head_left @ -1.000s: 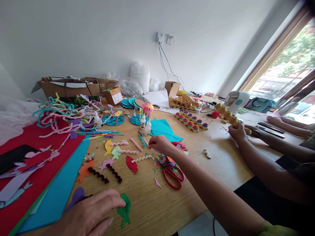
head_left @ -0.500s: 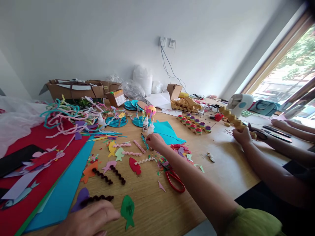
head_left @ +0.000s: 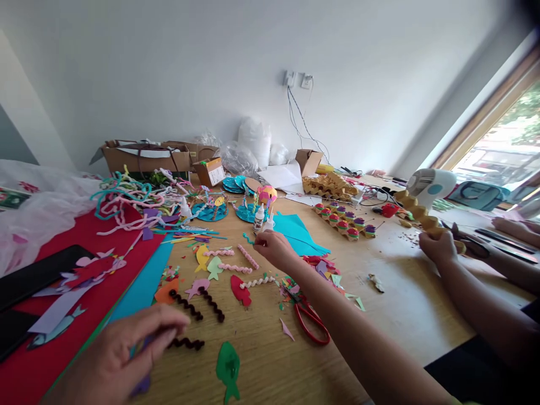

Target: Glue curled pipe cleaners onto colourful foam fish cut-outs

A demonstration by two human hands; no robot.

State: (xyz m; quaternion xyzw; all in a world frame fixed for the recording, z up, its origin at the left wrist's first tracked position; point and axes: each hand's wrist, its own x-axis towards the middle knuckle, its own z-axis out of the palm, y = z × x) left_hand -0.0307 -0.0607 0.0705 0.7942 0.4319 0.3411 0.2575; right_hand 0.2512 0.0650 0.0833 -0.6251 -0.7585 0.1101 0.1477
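My right hand (head_left: 273, 248) is pinched closed on a curly teal pipe cleaner (head_left: 248, 239), whose end sticks out left of the fingertips. Low on the left, my left hand (head_left: 122, 349) hovers with thumb and fingers slightly apart, holding nothing I can see. Beneath it a purple paper fish (head_left: 143, 385) is mostly covered, with a dark brown curly pipe cleaner (head_left: 189, 343) beside it. A green paper fish (head_left: 228, 368) lies to the right, a dark wet-looking spot on it. Red (head_left: 240, 289), orange (head_left: 166, 291) and other paper fish lie beyond, several with curled pipe cleaners at them.
Red-handled scissors (head_left: 312, 323) lie by paper scraps under my right forearm. Glue bottles (head_left: 259, 219) stand near teal paper (head_left: 299, 233). Loose pipe cleaners (head_left: 122, 197) are heaped at left. At right, another person's hands (head_left: 439, 247) hold an egg carton strip (head_left: 415, 211) and scissors.
My right hand has closed on the teal pipe cleaner, which lay flat before. My left hand has lifted and drawn left, away from the green fish. The view has shifted slightly left.
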